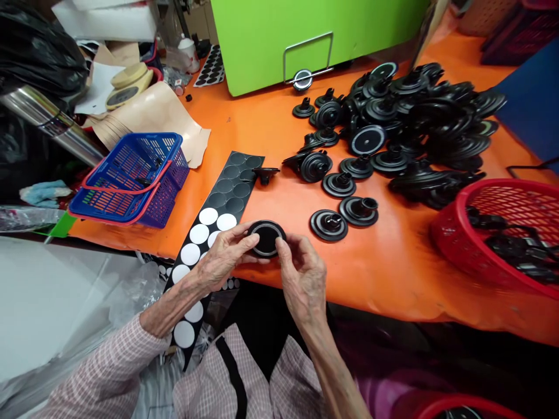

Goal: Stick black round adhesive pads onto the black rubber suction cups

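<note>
Super bright setup here: the table cover [384, 279] is loud orange and the cabinet [279, 41] is lime green. The disc [266, 238] is black with a silver ring. The strip [209, 227] is black with white dots, dark ones further up. The blue basket [126, 174] has a red rim, the red basket [493, 233] is red all over, and the sleeve [105, 372] is pink-and-white check.

Disc [266, 237]: matt black centre, right there, inside a thin glossy rim, smooth plastic by the look.
Sheet [227, 192]: smooth black backing, with matt white paper-like rounds sitting on it.
Fittings [382, 109]: moulded black plastic, glossy, catching the light.
Table cover [384, 279]: shiny orange vinyl, slightly creased.
Basket [148, 138]: hard blue plastic mesh, smooth.
Sleeve [100, 372]: soft checked cloth, matt.
</note>
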### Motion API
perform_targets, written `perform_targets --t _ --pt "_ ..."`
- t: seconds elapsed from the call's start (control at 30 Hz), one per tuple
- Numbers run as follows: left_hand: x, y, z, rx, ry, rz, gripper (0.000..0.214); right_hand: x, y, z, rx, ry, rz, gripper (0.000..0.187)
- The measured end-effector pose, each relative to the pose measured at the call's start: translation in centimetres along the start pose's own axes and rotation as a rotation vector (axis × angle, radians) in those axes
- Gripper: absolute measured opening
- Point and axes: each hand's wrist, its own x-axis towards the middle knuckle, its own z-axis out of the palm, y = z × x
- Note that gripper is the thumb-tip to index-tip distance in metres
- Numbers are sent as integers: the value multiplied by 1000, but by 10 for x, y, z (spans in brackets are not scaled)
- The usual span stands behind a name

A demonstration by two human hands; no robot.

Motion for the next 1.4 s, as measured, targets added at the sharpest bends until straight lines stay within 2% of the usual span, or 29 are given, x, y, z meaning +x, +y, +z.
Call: perform_targets --t 0.03,0.1,0.17,0.23,0.3,0.4,0.5,0.57,0.63,0.7,0.77,0.83,0.9,0.97,1.03,1.1,1.2,1.27,1.33,1.4 --pt "-2 3 0 25 14 -17 46 -1 -3 -1 -27 -17 -48 13" --pt "-4 7 2 32 9 -60 48 -5 -10 -2 -153 46 -236 9" --pt "-5 9 4 -58 -54 -93 41 -9 -16 -3 -278 106 -428 8" --pt "-5 10 5 -201 -98 -115 30 -12 -19 -5 -289 23 -494 15" --pt "-3 10 5 -279 -67 -129 24 -9 -19 -12 -241 -65 -459 27" --pt "-3 8 4 -237 -57 -140 27 3 -15 -23 -202 -162 -435 43" --pt "-5 4 5 -168 -83 -66 30 14 -11 -25 -215 -273 -510 27" --pt "-7 0 7 -149 -93 -9 30 15 -11 -22 -265 -228 -483 20" --pt "-9 -3 7 -154 -93 7 30 14 -14 -19 -315 -164 -390 30" --pt "-10 -4 6 -181 -89 -15 29 12 -17 -19 -302 -183 -314 32" --pt "-12 -4 5 -218 -96 -42 29 10 -18 -20 -226 -276 -323 31" --pt "-13 -4 5 -237 -106 -48 28 10 -18 -19 -168 -301 -376 25" --pt "-14 -4 6 -248 -103 -37 27 9 -16 -17 -179 -227 -391 24" --pt "-14 -4 6 -259 -91 -37 26 8 -15 -15 -196 -152 -324 30" --pt "-14 -3 6 -275 -99 -41 25 7 -15 -14 -143 -204 -271 29" --pt "-14 -2 5 -283 -125 -44 25 7 -17 -14 -83 -271 -287 28" --pt "-13 -1 5 -297 -124 -52 25 7 -20 -16 -111 -192 -336 19" --pt "-13 0 6 -310 -107 -74 25 8 -20 -17 -132 -147 -286 24" --pt "-13 1 8 -318 -106 -96 24 7 -20 -17 -72 -237 -251 27" --pt "-13 2 9 -327 -117 -100 24 6 -19 -17 -22 -292 -285 27"
